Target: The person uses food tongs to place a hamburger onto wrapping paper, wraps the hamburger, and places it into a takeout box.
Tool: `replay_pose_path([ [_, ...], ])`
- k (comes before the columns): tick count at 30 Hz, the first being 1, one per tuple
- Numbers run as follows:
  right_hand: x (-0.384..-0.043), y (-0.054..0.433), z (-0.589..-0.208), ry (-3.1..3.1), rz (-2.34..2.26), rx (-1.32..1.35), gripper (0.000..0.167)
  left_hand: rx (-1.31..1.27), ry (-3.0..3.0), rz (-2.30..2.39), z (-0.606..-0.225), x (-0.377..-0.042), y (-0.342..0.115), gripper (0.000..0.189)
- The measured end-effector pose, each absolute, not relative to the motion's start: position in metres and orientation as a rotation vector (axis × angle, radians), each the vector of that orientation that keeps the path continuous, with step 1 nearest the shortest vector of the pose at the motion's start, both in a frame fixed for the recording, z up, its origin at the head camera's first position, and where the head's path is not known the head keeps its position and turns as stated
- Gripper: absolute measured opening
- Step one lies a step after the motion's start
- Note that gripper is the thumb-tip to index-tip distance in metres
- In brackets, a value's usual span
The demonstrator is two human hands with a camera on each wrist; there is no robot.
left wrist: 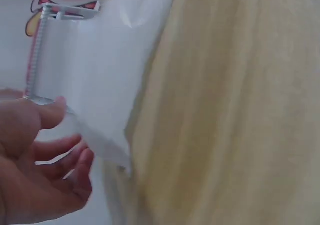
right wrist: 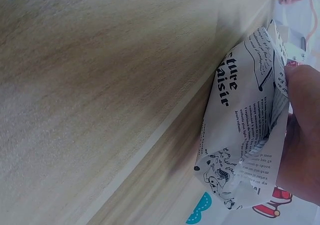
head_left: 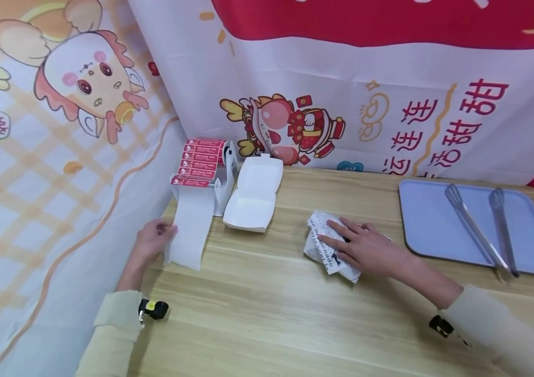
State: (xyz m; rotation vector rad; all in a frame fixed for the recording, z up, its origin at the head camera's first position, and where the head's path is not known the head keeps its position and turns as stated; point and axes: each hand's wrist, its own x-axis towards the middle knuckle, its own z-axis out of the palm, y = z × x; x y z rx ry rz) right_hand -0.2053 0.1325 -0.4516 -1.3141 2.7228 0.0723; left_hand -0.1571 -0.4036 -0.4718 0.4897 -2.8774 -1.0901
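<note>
From a label dispenser (head_left: 226, 188) at the back left, a roll of red printed labels (head_left: 201, 157) feeds a white strip (head_left: 191, 225) down over the table. My left hand (head_left: 156, 236) pinches the strip's left edge between thumb and fingers; in the left wrist view the thumb (left wrist: 52, 114) lies right at that edge. My right hand (head_left: 366, 248) rests on a folded packet of newsprint-patterned paper (head_left: 321, 243), its fingers spread over the top. The right wrist view shows the packet (right wrist: 240, 120) bulging, with creased folds; whatever it wraps is hidden.
An open white takeout box (head_left: 253, 209) stands beside the dispenser. Toward the right lies a blue tray (head_left: 429, 235) with two metal tongs (head_left: 476, 230) on it, their ends over its front edge. Printed cloths (head_left: 333, 68) hang behind and along the left of the wooden table (head_left: 248, 303).
</note>
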Motion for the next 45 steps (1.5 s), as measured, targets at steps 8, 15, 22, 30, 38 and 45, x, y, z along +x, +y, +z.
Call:
replay_pose_path([
  [8, -0.205, 0.137, -0.454, 2.744, 0.092, -1.307, 0.059, 0.594, -2.576, -1.326, -0.422, -0.201, -0.385, 0.061],
  [15, -0.205, 0.131, -0.454, 2.737, 0.086, -1.305, 0.058, 0.921, -2.315, -1.792, -0.416, -0.227, -0.388, 0.052],
  [22, -0.202, 0.130, -0.452, 2.726, 0.072, -1.279, 0.058, 0.884, -2.131, -1.843, -0.417, -0.232, -0.385, 0.030],
  [30, -0.204, 0.129, -0.452, 2.706, 0.085, -1.266, 0.060, 0.462, -1.968, -1.575, -0.409, -0.219, -0.368, 0.013],
  [38, -0.201, 0.136, -0.456, 2.714, 0.074, -1.294, 0.059, 0.149, -1.839, -1.760, -0.397, -0.183, -0.333, 0.011],
  [45, -0.206, 0.130, -0.450, 2.725, 0.037, -1.310, 0.059, -0.097, -1.993, -2.028, -0.400, -0.155, -0.266, 0.023],
])
